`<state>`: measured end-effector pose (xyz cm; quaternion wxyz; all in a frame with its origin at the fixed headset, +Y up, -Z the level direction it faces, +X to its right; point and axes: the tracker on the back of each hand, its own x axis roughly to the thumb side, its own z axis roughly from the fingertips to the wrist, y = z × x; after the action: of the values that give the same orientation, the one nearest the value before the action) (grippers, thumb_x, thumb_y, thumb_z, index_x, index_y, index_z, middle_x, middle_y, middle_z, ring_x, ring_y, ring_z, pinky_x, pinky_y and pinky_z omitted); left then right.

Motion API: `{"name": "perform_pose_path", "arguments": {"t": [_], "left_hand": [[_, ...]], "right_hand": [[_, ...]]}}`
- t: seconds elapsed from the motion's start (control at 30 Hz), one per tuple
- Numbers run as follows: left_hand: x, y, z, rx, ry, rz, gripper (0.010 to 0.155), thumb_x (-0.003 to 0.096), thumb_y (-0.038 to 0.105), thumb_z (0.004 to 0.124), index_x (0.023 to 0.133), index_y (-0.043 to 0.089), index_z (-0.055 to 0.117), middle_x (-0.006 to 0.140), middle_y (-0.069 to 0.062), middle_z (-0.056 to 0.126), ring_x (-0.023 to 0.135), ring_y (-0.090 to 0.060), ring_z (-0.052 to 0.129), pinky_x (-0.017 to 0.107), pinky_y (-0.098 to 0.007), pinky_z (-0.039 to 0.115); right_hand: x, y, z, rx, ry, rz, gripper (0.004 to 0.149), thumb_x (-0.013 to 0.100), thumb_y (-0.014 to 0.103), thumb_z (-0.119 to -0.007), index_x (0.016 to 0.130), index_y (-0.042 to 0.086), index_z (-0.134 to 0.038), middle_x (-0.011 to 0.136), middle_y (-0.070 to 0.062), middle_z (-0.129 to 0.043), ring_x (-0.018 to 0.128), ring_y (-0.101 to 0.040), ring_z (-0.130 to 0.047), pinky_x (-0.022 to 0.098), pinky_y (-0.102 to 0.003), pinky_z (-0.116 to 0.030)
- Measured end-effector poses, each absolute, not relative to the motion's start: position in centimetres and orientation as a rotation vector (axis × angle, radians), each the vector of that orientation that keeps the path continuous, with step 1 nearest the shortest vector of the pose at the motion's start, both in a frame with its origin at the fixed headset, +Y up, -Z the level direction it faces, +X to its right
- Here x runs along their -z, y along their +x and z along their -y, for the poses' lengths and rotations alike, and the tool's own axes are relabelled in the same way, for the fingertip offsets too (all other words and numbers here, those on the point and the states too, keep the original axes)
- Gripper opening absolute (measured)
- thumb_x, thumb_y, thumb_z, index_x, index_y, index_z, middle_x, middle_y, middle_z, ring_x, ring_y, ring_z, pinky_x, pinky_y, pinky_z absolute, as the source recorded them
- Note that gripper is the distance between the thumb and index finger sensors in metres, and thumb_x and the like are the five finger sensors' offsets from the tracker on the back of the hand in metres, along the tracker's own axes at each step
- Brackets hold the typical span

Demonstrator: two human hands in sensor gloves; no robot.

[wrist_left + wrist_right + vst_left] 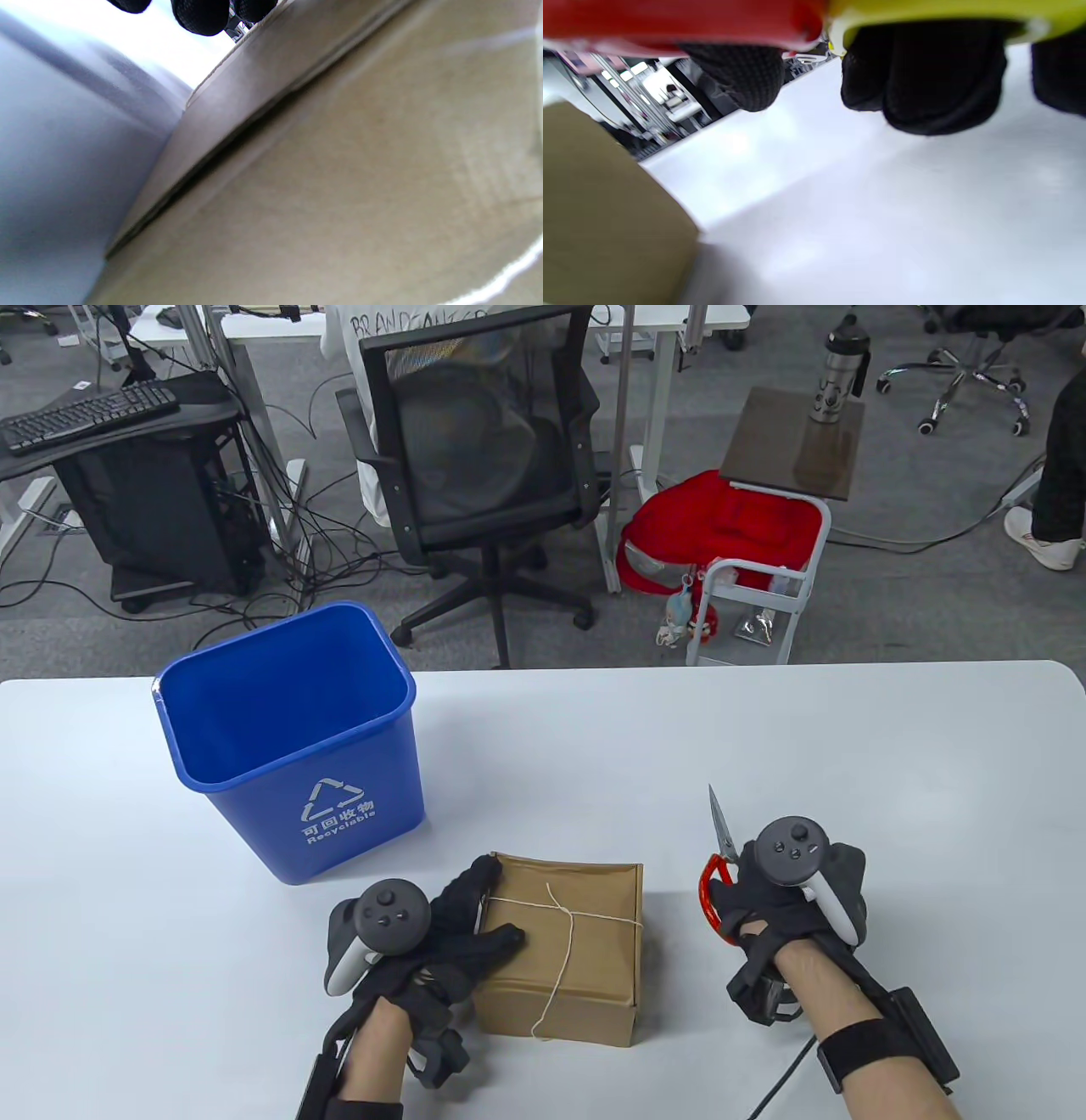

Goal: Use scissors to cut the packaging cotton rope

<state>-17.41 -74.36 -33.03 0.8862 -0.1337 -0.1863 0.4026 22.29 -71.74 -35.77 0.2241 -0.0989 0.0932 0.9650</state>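
Cotton rope [567, 937] crosses the cardboard box [560, 954] near the counter's [764, 729] front edge. Left hand [450, 937] presses the box's left side, likely steadying it; right hand [780, 891] grips scissors [723, 848] beside it, blades pointing away.

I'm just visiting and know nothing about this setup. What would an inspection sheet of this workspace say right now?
Surface: white table, box and bin standing on it.
Job's things: cardboard box tied crosswise with cotton rope, rope uncut; scissors with red handle, blades pointing away from the person.
Clutter: blue recycling bin at the table's left.
Hands: left hand rests on the box's left edge; right hand holds the scissors, right of the box, apart from it.
Cables: black lead runs from the right wrist.
Surroundings: office chair, red bag, keyboard, floor cables.
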Motion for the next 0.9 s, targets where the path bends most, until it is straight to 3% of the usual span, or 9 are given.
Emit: {"name": "perform_pose_path", "arguments": {"t": [0.13, 0.33, 0.47, 0.7, 0.77, 0.83, 0.9], "left_hand": [[33.0, -17.4, 74.4, -0.844, -0.28, 0.386, 0.086, 0.0579, 0.058, 0.074, 0.117, 0.025, 0.021, 0.117, -0.029, 0.032, 0.104, -0.059, 0.049, 0.067, -0.077, 0.045], [33.1, -17.4, 74.4, -0.846, -0.277, 0.384, 0.085, 0.0582, 0.058, 0.074, 0.117, 0.025, 0.022, 0.117, -0.029, 0.032, 0.104, -0.059, 0.048, 0.067, -0.077, 0.045], [33.1, -17.4, 74.4, -0.845, -0.272, 0.383, 0.086, 0.058, 0.058, 0.074, 0.117, 0.025, 0.022, 0.117, -0.029, 0.033, 0.104, -0.059, 0.049, 0.067, -0.077, 0.045], [33.1, -17.4, 74.5, -0.849, -0.272, 0.384, 0.085, 0.0582, 0.057, 0.074, 0.117, 0.024, 0.022, 0.116, -0.029, 0.032, 0.104, -0.059, 0.049, 0.067, -0.077, 0.045], [33.1, -17.4, 74.5, -0.852, -0.272, 0.383, 0.085, 0.0583, 0.057, 0.074, 0.117, 0.024, 0.022, 0.116, -0.029, 0.032, 0.104, -0.059, 0.049, 0.067, -0.077, 0.045], [33.1, -17.4, 74.5, -0.852, -0.271, 0.384, 0.085, 0.0583, 0.057, 0.074, 0.117, 0.024, 0.022, 0.116, -0.029, 0.032, 0.104, -0.059, 0.049, 0.067, -0.077, 0.045], [33.1, -17.4, 74.5, -0.852, -0.272, 0.383, 0.085, 0.0584, 0.057, 0.074, 0.117, 0.024, 0.022, 0.116, -0.029, 0.032, 0.104, -0.059, 0.049, 0.067, -0.077, 0.045]], "right_hand": [[35.9, 22.2, 73.3, -2.758, -0.321, -0.284, 0.077, 0.045, 0.031, -0.091, 0.099, -0.011, -0.058, 0.059, -0.029, -0.094, 0.027, -0.038, -0.097, 0.023, -0.069, -0.087], [36.2, 21.4, 74.5, -2.874, -0.39, -0.347, 0.078, 0.045, 0.031, -0.089, 0.102, -0.008, -0.052, 0.068, -0.032, -0.09, 0.04, -0.041, -0.095, 0.037, -0.072, -0.08], [36.5, 20.7, 74.6, -2.997, -0.404, -0.345, 0.077, 0.042, 0.032, -0.092, 0.1, -0.007, -0.061, 0.065, -0.032, -0.093, 0.04, -0.042, -0.098, 0.044, -0.074, -0.074], [36.4, 20.1, 74.2, -3.134, -0.392, -0.333, 0.072, 0.041, 0.037, -0.092, 0.096, -0.006, -0.075, 0.059, -0.026, -0.093, 0.035, -0.036, -0.096, 0.041, -0.069, -0.078], [36.2, 20.3, 74.1, -3.102, -0.402, -0.358, 0.073, 0.042, 0.038, -0.091, 0.098, -0.005, -0.073, 0.064, -0.027, -0.091, 0.04, -0.038, -0.095, 0.042, -0.069, -0.076], [35.8, 20.4, 73.5, -3.091, -0.383, -0.278, 0.072, 0.042, 0.04, -0.09, 0.097, -0.002, -0.074, 0.067, -0.028, -0.09, 0.042, -0.039, -0.094, 0.043, -0.07, -0.076], [35.2, 20.2, 72.2, -3.066, -0.267, -0.067, 0.069, 0.043, 0.04, -0.089, 0.097, -0.001, -0.074, 0.069, -0.027, -0.09, 0.044, -0.04, -0.094, 0.044, -0.07, -0.075]]}}
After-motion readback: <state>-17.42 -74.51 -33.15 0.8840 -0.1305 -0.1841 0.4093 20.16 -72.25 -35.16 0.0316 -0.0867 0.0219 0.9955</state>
